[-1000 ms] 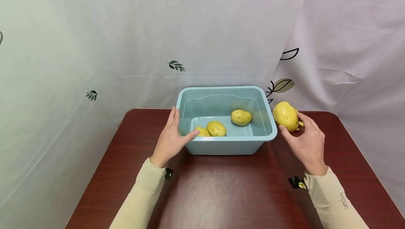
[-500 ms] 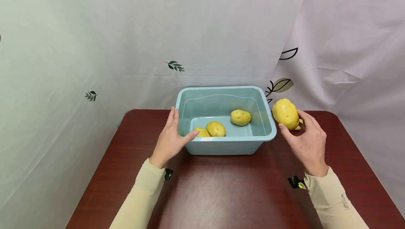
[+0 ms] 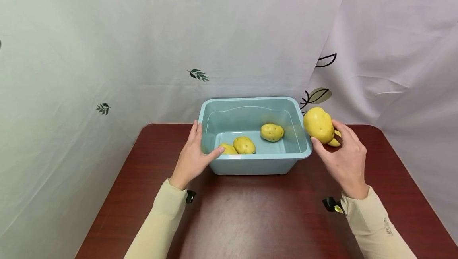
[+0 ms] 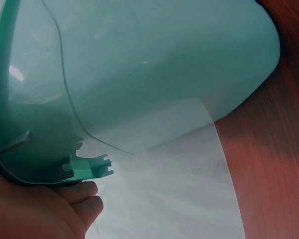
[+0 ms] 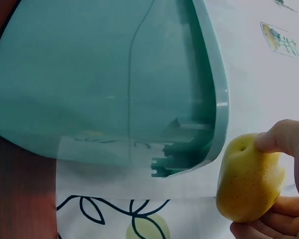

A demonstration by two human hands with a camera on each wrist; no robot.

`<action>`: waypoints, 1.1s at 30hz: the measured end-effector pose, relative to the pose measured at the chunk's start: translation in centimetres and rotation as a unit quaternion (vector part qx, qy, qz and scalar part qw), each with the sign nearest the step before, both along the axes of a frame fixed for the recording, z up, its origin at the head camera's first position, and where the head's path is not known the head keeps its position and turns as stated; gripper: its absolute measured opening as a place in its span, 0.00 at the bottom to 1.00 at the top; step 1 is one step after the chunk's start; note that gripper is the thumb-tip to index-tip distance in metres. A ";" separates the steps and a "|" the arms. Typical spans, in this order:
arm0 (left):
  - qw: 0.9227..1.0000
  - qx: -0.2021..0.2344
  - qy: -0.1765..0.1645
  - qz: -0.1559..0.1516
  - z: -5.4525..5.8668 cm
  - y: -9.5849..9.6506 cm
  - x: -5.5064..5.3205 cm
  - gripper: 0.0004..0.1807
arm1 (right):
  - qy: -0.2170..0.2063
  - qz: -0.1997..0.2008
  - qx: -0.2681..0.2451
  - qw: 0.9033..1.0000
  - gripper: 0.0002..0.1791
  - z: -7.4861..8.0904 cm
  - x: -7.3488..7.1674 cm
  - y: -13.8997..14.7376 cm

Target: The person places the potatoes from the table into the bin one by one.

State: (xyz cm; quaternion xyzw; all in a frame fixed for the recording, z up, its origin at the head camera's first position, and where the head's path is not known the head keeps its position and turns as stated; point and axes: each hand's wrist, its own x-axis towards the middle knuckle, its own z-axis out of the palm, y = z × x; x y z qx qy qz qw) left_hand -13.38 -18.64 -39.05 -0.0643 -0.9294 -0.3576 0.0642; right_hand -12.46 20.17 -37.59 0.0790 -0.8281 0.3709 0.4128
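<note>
A light blue plastic bin stands at the back of the table, with yellow potatoes inside. One potato lies toward the right, another potato near the front wall, and a third potato is partly hidden by the rim and my left thumb. My left hand holds the bin's front left corner, thumb over the rim and fingers along the outside. Just outside the right rim, my right hand grips a potato between thumb and fingers, raised off the table. Behind it shows a yellow piece, mostly hidden.
The dark red wooden table has rounded back corners. Pale cloth with printed leaves hangs behind and at both sides, close to the bin's back. A black strap piece sticks out at my right cuff.
My right hand has lifted the potato and brought it slightly left, closer to the bin's right rim. The left hand and the bin stay where they were.
</note>
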 end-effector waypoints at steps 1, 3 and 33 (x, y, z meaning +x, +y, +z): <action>1.000 0.000 0.000 0.000 0.0 0.0 0.0 0.64 | 0.000 0.001 0.000 1.000 0.36 0.1 0.0 -0.1; 1.000 0.000 0.000 0.001 0.0 0.0 0.0 0.64 | 0.001 0.005 -0.001 1.000 0.36 0.2 0.1 -0.3; 1.000 -0.003 0.001 -0.002 0.0 0.1 0.0 0.64 | -0.001 0.050 0.033 0.998 0.37 0.3 -0.1 -2.5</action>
